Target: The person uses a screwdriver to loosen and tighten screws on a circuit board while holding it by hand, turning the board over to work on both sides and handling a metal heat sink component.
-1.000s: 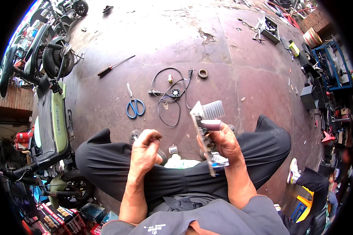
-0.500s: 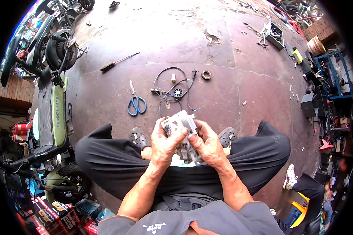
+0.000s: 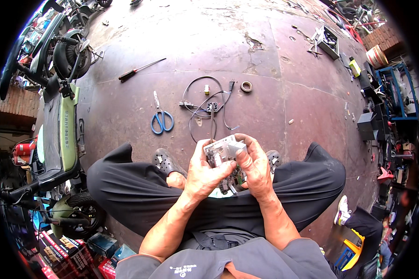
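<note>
Above my lap I hold a circuit board (image 3: 227, 149) with grey metal plates and small parts crowded on it. My left hand (image 3: 203, 176) grips its left side, the thumb lying across the front. On the right side, my right hand (image 3: 257, 168) is closed round the edge with its thumb bent against a plate. Fingers behind the board are hidden. Beyond it on the floor, a black power cord (image 3: 185, 90) with a plug (image 3: 232, 85) lies looped round a small fan (image 3: 212, 107). A small yellow-and-white part (image 3: 207, 89) sits within the cord's loop.
Blue-handled scissors (image 3: 162, 122), a screwdriver (image 3: 134, 73) and a tape roll (image 3: 246, 86) lie on the floor ahead. At left stands a green scooter (image 3: 70, 132). A metal box of parts (image 3: 328, 43) is far right. Another person's shoe (image 3: 343, 210) shows at lower right.
The board has shifted slightly right and been turned in my hands, so more of its plates face up. My right thumb has moved onto a plate. The floor items lie as before.
</note>
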The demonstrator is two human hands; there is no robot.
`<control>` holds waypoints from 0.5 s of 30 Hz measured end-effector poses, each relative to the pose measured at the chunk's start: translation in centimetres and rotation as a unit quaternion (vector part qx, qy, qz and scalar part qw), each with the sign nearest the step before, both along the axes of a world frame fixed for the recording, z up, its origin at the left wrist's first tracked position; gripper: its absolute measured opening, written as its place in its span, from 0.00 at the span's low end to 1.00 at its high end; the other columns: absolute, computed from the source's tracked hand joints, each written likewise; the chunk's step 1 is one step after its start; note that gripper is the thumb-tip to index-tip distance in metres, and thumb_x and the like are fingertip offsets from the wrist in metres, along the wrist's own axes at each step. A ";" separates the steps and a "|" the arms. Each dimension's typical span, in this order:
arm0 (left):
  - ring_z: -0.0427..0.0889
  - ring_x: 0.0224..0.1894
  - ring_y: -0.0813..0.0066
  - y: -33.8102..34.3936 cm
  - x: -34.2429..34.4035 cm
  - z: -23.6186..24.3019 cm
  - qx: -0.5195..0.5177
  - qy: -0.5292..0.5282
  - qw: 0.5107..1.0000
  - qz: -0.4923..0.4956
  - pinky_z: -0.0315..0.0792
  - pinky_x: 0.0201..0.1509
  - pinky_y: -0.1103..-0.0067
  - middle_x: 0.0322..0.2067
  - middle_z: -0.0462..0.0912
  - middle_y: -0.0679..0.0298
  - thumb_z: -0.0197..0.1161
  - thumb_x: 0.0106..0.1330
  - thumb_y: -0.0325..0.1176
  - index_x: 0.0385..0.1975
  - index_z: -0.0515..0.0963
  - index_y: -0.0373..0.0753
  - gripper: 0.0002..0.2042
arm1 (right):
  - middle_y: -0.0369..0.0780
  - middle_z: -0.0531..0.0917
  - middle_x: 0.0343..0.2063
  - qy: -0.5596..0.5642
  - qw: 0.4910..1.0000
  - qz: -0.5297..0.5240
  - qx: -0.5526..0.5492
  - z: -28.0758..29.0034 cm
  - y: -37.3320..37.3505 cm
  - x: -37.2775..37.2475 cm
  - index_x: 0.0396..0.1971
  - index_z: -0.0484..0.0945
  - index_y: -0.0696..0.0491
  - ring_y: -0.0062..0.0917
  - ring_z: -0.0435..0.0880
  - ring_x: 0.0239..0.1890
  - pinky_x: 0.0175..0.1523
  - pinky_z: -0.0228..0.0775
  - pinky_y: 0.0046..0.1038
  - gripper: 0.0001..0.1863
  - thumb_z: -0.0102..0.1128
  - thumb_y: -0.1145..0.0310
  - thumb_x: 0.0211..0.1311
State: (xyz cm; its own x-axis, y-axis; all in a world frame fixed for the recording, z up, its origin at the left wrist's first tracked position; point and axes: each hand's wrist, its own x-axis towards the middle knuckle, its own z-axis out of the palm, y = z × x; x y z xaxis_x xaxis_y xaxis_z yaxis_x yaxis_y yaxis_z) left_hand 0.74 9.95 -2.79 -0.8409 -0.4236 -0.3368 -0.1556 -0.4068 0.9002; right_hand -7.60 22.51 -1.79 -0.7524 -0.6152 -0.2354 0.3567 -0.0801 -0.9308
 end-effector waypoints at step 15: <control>0.74 0.38 0.79 -1.3 -0.6 0.1 0.166 0.021 0.984 -0.056 0.70 0.46 0.81 0.36 0.76 0.64 0.66 0.47 0.27 0.47 0.69 0.32 0.25 | 0.31 0.79 0.25 -0.016 0.998 -0.058 0.006 -1.5 0.3 -0.4 0.35 0.80 0.57 0.11 0.71 0.27 0.33 0.64 0.15 0.25 0.57 0.46 0.67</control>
State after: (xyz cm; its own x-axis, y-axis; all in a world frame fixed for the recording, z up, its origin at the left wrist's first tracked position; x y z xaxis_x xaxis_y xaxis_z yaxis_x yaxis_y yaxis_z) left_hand 0.10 8.65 -2.65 -0.8926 -0.1999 -0.4040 -0.1811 -0.6618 0.7275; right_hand -8.02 22.79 -3.26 -0.8102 -0.5218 -0.2670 0.3750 -0.1113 -0.9203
